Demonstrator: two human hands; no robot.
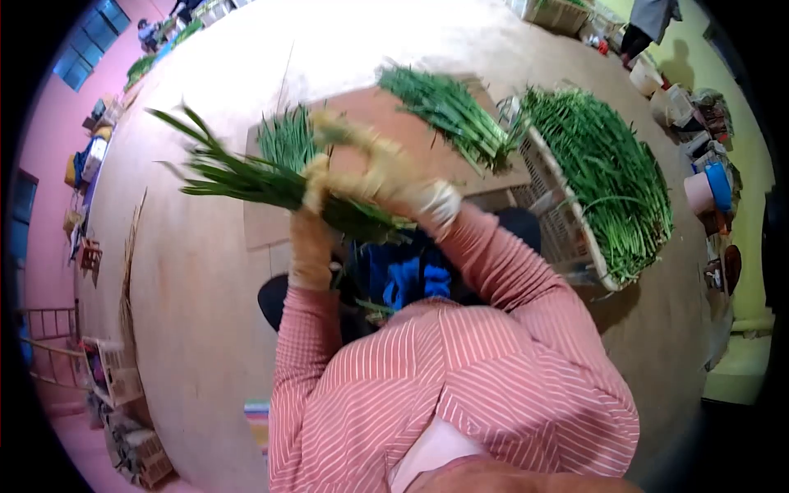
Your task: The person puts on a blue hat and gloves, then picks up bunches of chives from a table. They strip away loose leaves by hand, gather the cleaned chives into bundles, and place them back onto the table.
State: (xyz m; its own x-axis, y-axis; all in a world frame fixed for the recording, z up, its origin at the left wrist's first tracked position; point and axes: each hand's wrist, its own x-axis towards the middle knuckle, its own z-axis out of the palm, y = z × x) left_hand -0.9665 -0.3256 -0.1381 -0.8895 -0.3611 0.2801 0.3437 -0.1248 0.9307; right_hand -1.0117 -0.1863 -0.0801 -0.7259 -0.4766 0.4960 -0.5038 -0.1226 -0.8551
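Observation:
A bunch of long flat green leaves, like garlic chives (263,186), is held across my lap, leaf tips to the left. My left hand (314,191), in a yellowish glove, is closed around its middle. Over the stem side of the bunch is my right hand (385,174), gloved alike with a white band at the wrist; motion smears its fingers. Just behind the held bunch, another green bunch (288,138) lies on the cardboard sheet (349,103). Farther right on the cardboard rests a larger pile of chives (448,111), pale stem ends toward me.
At my right stands a plastic crate (567,193) heaped with greens (604,181). Dry stalks (130,271) lie on the floor to the left. Crates and buckets (703,193) line the right wall. Another person (649,25) stands at the far right.

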